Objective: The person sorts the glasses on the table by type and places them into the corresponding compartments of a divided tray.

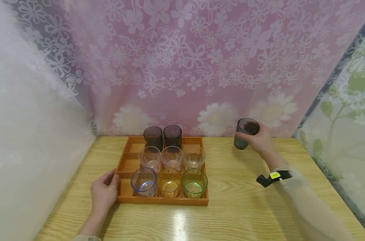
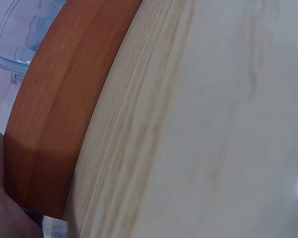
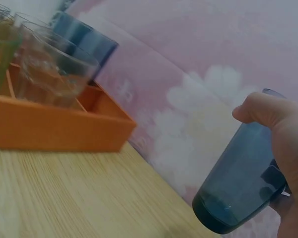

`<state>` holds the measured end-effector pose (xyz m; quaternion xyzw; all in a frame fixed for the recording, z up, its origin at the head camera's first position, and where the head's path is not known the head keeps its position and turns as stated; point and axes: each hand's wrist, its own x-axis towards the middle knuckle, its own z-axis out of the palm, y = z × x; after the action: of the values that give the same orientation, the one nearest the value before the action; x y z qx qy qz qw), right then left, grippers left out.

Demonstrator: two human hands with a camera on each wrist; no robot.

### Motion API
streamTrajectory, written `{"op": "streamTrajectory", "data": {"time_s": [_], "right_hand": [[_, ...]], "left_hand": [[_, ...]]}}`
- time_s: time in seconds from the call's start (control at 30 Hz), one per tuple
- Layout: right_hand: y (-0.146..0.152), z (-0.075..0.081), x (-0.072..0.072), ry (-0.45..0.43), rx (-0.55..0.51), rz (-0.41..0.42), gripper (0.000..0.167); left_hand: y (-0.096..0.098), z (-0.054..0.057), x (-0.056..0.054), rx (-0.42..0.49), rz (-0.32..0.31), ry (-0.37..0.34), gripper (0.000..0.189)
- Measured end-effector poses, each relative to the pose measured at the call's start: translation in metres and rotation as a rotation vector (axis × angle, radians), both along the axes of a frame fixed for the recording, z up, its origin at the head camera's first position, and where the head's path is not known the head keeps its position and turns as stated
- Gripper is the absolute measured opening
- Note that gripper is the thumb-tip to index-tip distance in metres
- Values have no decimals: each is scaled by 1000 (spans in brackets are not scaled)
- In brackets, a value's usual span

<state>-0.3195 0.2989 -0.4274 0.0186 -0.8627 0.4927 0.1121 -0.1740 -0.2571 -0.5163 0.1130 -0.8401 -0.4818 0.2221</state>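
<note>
My right hand (image 1: 262,140) grips a dark grey drinking glass (image 1: 241,142), thumb on the near side, slightly tilted at the back right of the table. In the right wrist view the glass (image 3: 238,173) looks bluish and see-through, its base near the tabletop; whether it touches is unclear. My left hand (image 1: 104,190) holds the left side of an orange-brown wooden tray (image 1: 161,201) near its front corner. Two dark glasses (image 1: 153,137) stand in the tray's back row. Clear glasses (image 1: 171,159) fill part of the middle row. In front are a blue-rimmed glass (image 1: 144,182), a yellow glass (image 1: 170,184) and a green glass (image 1: 195,184).
Thin dividers split the tray into compartments. Under it lies a light wood-grain table (image 1: 230,201). A pink flowered curtain (image 1: 182,67) hangs along the table's back edge, with a pale sheet (image 1: 34,117) on the left and a leaf-patterned one (image 1: 339,117) on the right.
</note>
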Motion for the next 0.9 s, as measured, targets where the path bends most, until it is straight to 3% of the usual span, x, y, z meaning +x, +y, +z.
{"op": "streamTrajectory", "data": {"time_s": [0.23,0.5,0.9], "right_hand": [[-34,13,2,15,-43,96,78],[-62,14,-4,16,-90,177,69],[-102,16,-16,28,-110,232,67]], "left_hand": [[0,2,0,12,-4,17,28],[3,3,2,22,-2,2,28],[1,4,1,22,-10,-5,29]]}}
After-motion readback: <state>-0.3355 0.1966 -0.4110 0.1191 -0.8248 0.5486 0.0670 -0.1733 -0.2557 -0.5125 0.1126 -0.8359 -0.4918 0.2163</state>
